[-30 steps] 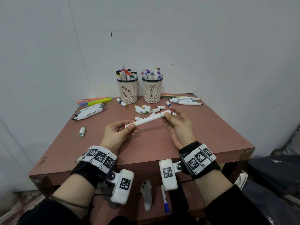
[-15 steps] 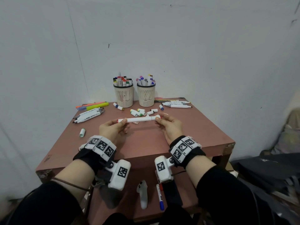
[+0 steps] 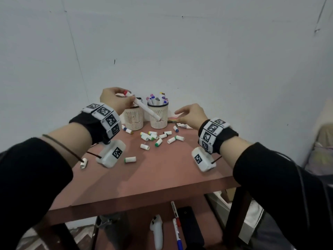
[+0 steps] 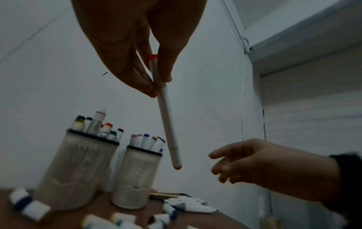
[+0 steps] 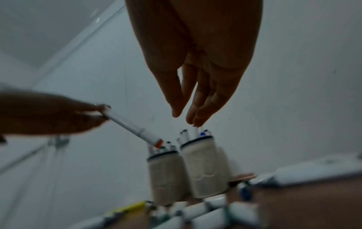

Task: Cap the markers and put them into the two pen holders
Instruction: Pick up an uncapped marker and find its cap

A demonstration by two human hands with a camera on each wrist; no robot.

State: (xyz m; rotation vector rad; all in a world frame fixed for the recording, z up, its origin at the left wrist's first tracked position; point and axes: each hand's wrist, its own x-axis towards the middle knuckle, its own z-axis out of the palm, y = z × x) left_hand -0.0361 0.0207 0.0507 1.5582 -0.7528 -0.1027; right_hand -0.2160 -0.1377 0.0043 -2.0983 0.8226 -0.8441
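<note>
Capped red marker poised over the pen holders

The left hand (image 3: 115, 101) pinches a white marker (image 3: 146, 109) near its upper end between thumb and fingertips, high above the bench (image 3: 162, 177). Holding it by the top lets the long barrel hang down and slant toward the right, so the lower tip can be steered into a cup; in the head view that tip lies in front of the right pen holder (image 3: 158, 116), while from the right wrist it seems to sit nearer the mouth of the left pen holder (image 3: 134, 118), so which cup it is meant for cannot be told. It is not yet inside either

The right hand (image 3: 192, 114) holds nothing, fingers loosely extended and slightly spread, hovering to the right of the holders above the uncapped markers (image 3: 182, 125) lying at the back right edge. That placing suggests it is heading for the next one to cap

The held marker is a slim white barrel with a red band at each end and a visible seam near the lower end where a cap meets the body; both ends look closed, so it appears ready for stowing. Both holders are cream mesh cups with dark rims, standing side by side at the back, already crowded with markers whose coloured ends stick up. Loose caps (image 3: 156, 138) lie scattered just in front of them
</note>
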